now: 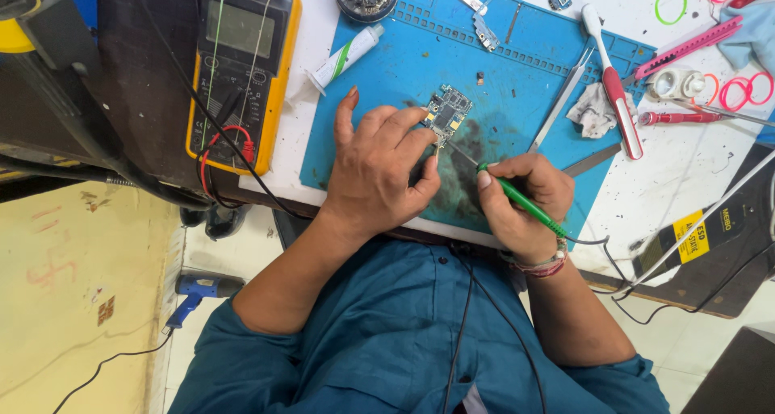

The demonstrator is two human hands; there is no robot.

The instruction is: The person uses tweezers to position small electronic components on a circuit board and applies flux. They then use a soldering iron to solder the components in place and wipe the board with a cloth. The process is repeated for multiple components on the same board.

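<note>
View from above of a repair bench. A small rectangular circuit board (446, 112) with gold and dark components lies near the middle of the blue silicone work mat (517, 83), which covers the white benchtop (686, 163). The left hand (379, 172) rests palm down on the mat's near half, just beside the board on its left; the fingers are loosely spread and the fingertips (425, 134) touch the board's near-left edge, steadying it rather than gripping it. The right hand (525, 204) sits at the mat's near edge, to the right of and nearer than the board, closed in a pen grip around a slim green-handled soldering iron (521, 201). The iron's thin metal tip runs up and left, ending at the board's near edge, next to the left fingertips. A black cable leaves the iron's rear end and drops over the bench's near edge. Metal tweezers (559, 107) and a red-and-white toothbrush (613, 83) lie toward the mat's right edge, with a crumpled white cloth (593, 113) between them. A yellow-cased digital multimeter (242, 67) lies beyond the mat's left edge, and a white tube (349, 54) lies at the mat's far-left corner
</note>
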